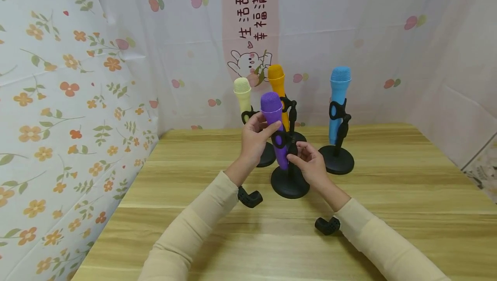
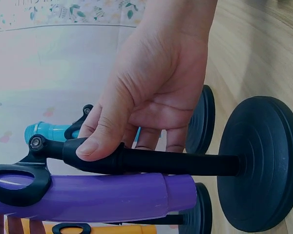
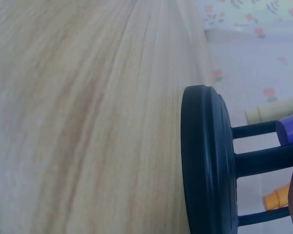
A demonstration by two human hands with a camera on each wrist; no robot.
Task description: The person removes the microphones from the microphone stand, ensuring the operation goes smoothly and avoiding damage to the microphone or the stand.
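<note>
A purple microphone [image 1: 271, 103] sits tilted in the clip of a black microphone stand [image 1: 290, 184]. My left hand [image 1: 254, 138] grips the microphone's upper body, thumb across its front. On the stand's post, my right hand [image 1: 312, 168] pinches the collar just below the clip joint. The left wrist view shows the right thumb [image 2: 95, 144] lying on that collar, with other fingers behind the post. There the purple microphone [image 2: 107, 197] runs alongside the post, apart from it. In the right wrist view the stand's round base [image 3: 205, 161] rests on the table; most of the hand is out of frame.
Behind stand a pale yellow microphone [image 1: 242, 89], an orange microphone [image 1: 276, 78] and, to the right, a blue microphone [image 1: 340, 84], each on a black stand. Black angled pieces [image 1: 250, 198] show beside both forearms. A patterned cloth [image 1: 186, 56] hangs behind the wooden table [image 1: 264, 246].
</note>
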